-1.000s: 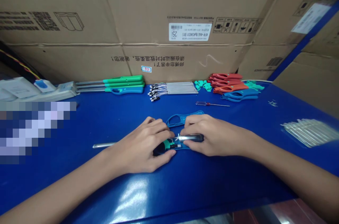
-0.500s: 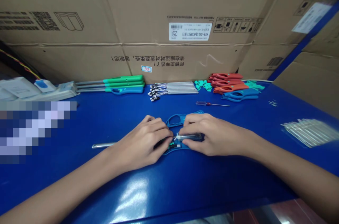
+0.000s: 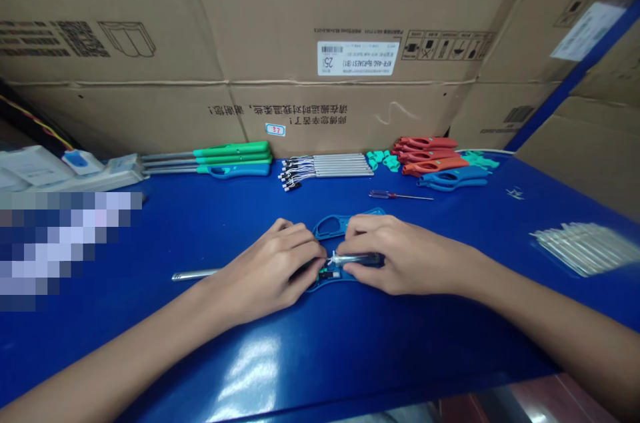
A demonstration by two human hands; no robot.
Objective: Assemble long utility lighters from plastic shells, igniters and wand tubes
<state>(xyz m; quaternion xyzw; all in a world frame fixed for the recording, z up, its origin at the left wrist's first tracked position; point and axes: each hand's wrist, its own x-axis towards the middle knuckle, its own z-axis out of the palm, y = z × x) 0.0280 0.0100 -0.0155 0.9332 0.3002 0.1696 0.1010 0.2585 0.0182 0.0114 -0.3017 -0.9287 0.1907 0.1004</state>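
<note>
My right hand [image 3: 395, 253] grips a clear cylindrical tube [image 3: 357, 259] with a white tip pointing left. My left hand [image 3: 283, 266] is closed at that tip, its fingertips pressed together; what they pinch is too small to make out. Under both hands lies a blue plastic shell half [image 3: 320, 285] with a small black and white part [image 3: 330, 274] in it. Another blue shell half [image 3: 330, 227] with a loop rests just behind. A metal rod [image 3: 195, 274] sticks out to the left from beneath my left wrist.
Along the cardboard wall [image 3: 280, 63] lie green and blue lighters [image 3: 240, 159], metal rods with wires [image 3: 343, 166], teal pieces [image 3: 383, 161] and red, orange and blue shells [image 3: 430, 159]. A screwdriver [image 3: 400, 195] lies nearer. Clear tubes [image 3: 585, 246] sit right, a power strip [image 3: 120, 171] left.
</note>
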